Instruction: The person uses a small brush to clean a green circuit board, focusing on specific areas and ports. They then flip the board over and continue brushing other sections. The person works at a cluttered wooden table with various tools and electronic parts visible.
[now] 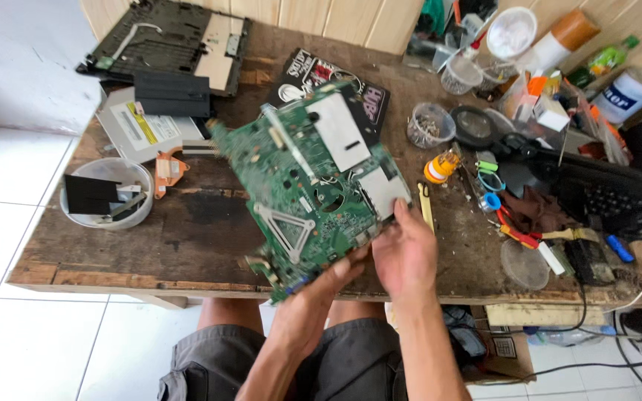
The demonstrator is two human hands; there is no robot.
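I hold a green laptop motherboard [302, 182] tilted above a worn wooden table [187, 245]. It carries silver metal shields, a round cut-out and a triangular metal bracket. My left hand [321, 286] grips the board's near lower edge from beneath. My right hand [404, 252] grips its right edge, thumb on top near a silver shield.
A black laptop base [165, 41] and a silver optical drive [146, 126] lie at the table's far left. A clear round tub [105, 193] holds dark parts. Jars, a cup of screws [430, 125], a yellow pry tool [426, 208] and hand tools crowd the right side.
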